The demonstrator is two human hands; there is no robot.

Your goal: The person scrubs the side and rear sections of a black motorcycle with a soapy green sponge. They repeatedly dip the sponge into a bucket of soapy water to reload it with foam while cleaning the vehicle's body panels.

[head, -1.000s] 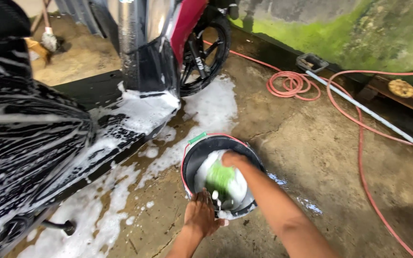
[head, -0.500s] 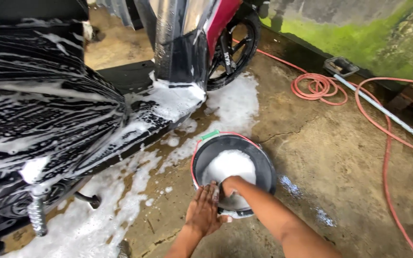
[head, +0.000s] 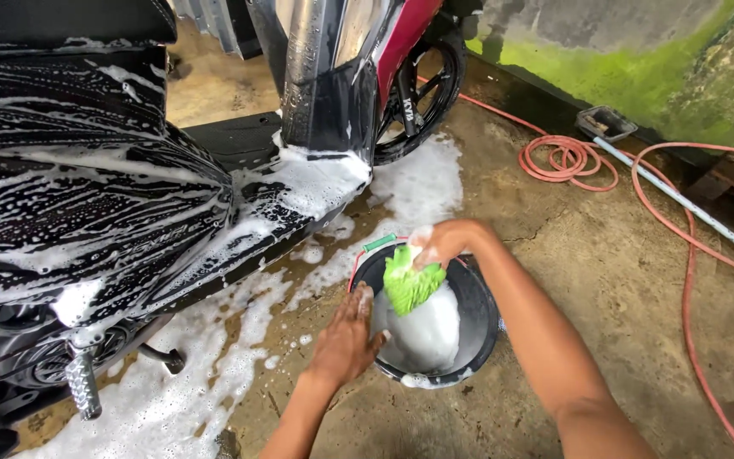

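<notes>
Gripping a green mitt (head: 411,285), the right hand (head: 445,242) holds it soapy above the foam in the black bucket (head: 479,310), at the bucket's far rim. Left hand (head: 346,340) lies open, fingers together, touching the bucket's near-left rim. Bucket sits on the wet concrete floor (head: 605,280), just beside the foam-covered scooter (head: 104,204). Red hose (head: 567,157) coils well apart by the mossy wall (head: 639,59).

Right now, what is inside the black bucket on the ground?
Inside the black bucket there is a mound of white foam. The right hand holds a green wash mitt above it. The foam covers the bottom, so any water under it cannot be seen.
</notes>
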